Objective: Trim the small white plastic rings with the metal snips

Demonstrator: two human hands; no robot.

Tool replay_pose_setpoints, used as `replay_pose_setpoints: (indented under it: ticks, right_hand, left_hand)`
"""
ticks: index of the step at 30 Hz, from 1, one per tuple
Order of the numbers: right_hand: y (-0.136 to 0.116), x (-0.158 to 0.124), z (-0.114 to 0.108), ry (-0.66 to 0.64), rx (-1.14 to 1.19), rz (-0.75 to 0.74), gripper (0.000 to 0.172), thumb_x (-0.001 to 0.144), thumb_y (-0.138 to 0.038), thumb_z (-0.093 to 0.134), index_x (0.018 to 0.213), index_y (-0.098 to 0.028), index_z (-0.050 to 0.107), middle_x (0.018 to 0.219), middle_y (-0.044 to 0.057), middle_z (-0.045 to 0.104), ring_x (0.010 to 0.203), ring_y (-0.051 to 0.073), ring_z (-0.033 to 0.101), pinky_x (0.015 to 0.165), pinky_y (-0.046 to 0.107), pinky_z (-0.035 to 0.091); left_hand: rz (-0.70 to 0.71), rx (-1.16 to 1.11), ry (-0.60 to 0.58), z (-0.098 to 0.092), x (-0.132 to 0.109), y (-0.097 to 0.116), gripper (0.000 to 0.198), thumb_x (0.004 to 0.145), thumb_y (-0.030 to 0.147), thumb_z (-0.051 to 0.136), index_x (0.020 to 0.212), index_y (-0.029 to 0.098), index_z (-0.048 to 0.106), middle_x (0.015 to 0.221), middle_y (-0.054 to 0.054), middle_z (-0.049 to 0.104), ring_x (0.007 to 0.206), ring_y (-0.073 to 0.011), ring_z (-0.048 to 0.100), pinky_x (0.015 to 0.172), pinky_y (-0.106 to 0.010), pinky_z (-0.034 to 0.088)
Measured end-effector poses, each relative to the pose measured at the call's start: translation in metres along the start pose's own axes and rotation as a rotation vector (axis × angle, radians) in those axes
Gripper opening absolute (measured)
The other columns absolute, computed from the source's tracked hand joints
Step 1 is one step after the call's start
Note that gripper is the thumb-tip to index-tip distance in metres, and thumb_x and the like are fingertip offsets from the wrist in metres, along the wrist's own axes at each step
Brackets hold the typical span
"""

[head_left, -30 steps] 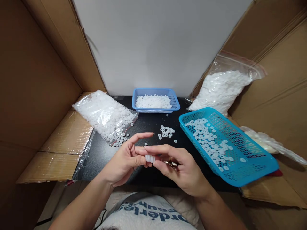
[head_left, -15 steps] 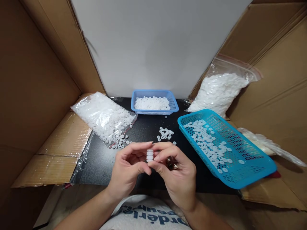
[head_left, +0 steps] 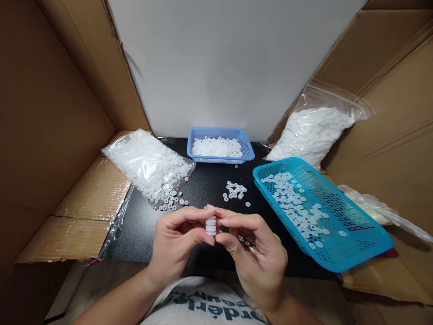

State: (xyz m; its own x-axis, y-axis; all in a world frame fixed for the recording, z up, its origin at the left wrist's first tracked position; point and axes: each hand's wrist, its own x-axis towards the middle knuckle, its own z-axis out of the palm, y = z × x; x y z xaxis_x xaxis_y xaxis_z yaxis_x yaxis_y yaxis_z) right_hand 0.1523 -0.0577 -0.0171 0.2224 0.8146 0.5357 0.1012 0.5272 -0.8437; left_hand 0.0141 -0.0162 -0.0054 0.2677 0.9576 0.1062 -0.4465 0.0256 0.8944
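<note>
Between the thumb and fingers of my left hand (head_left: 177,239) is a short stack of white plastic washers (head_left: 210,225), held upright. Just right of the stack is my right hand (head_left: 259,246), its thumb and index tips parted from each other and from the washers. Its other fingers are curled, and a shiny metallic piece (head_left: 246,244) shows against them; I cannot make out whether it is a worn ring. Beyond my hands lie loose white washers (head_left: 235,190) on the black table (head_left: 206,183).
A blue basket (head_left: 220,159) of small white pieces stands at the back. To the right is a turquoise basket (head_left: 358,259) with white washers. Plastic bags of white pieces lie left (head_left: 145,164) and back right (head_left: 314,131). Cardboard walls (head_left: 67,67) flank the table.
My right thumb and index finger have come off the washer stack and moved slightly right. The stack stays in my left hand, and the whole view has shifted a little.
</note>
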Motion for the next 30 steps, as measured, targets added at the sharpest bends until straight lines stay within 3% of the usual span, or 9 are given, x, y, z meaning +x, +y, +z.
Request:
replay_pose_setpoints:
  ticks: [3,5,8,10,16,30]
  right_hand:
    - [-0.001,0.004,-0.011,-0.044,-0.127,-0.021,0.035,0.1,-0.056,0.06,0.118,-0.028,0.07,0.105,0.005,0.073,0.078,0.014,0.07,0.057,0.022,0.057]
    - [-0.004,0.007,-0.02,-0.093,-0.25,-0.053,0.05,0.103,-0.063,0.047,0.132,-0.027,0.068,0.107,0.007,0.066,0.081,0.017,0.067,0.058,0.025,0.057]
    - [-0.009,0.011,-0.032,-0.171,-0.402,-0.143,0.048,0.111,-0.046,0.038,0.154,-0.031,0.052,0.106,0.007,0.061,0.089,0.018,0.065,0.067,0.028,0.059]
    - [-0.012,0.013,-0.035,-0.196,-0.488,-0.226,0.047,0.111,-0.033,0.043,0.159,-0.033,0.044,0.1,0.006,0.061,0.086,0.017,0.063,0.068,0.029,0.058]
    - [-0.019,0.015,-0.037,-0.204,-0.614,-0.427,0.066,0.097,0.0,0.062,0.155,-0.029,0.05,0.091,0.005,0.07,0.075,0.016,0.063,0.063,0.027,0.052]
    - [-0.019,0.017,-0.037,-0.249,-0.675,-0.484,0.065,0.097,0.0,0.062,0.154,-0.028,0.051,0.088,0.005,0.076,0.068,0.014,0.066,0.059,0.026,0.051]
  left_hand:
    - [-0.061,-0.001,-0.018,-0.001,-0.001,0.007,0.021,0.076,0.019,0.091,0.094,0.03,0.087,0.083,0.0,0.086,0.077,-0.0144,0.082,0.075,-0.015,0.065]
    - [-0.103,-0.007,-0.017,-0.001,-0.002,0.012,0.02,0.077,0.02,0.09,0.095,0.029,0.087,0.082,-0.001,0.086,0.077,-0.0149,0.082,0.074,-0.015,0.065]
    - [-0.149,-0.035,-0.007,-0.002,-0.004,0.017,0.02,0.075,0.021,0.092,0.094,0.026,0.087,0.079,-0.002,0.085,0.074,-0.0149,0.081,0.07,-0.015,0.065]
    - [-0.175,-0.037,-0.009,-0.002,-0.005,0.02,0.021,0.075,0.018,0.092,0.094,0.025,0.087,0.079,-0.002,0.085,0.073,-0.0144,0.081,0.07,-0.015,0.065]
    - [-0.205,-0.06,-0.038,0.001,-0.007,0.025,0.025,0.075,0.01,0.089,0.095,0.025,0.087,0.08,-0.001,0.086,0.069,-0.0104,0.079,0.069,-0.011,0.062]
    - [-0.213,-0.071,-0.037,0.003,-0.007,0.028,0.024,0.074,0.009,0.09,0.093,0.024,0.087,0.078,0.0,0.085,0.068,-0.0092,0.078,0.069,-0.01,0.061]
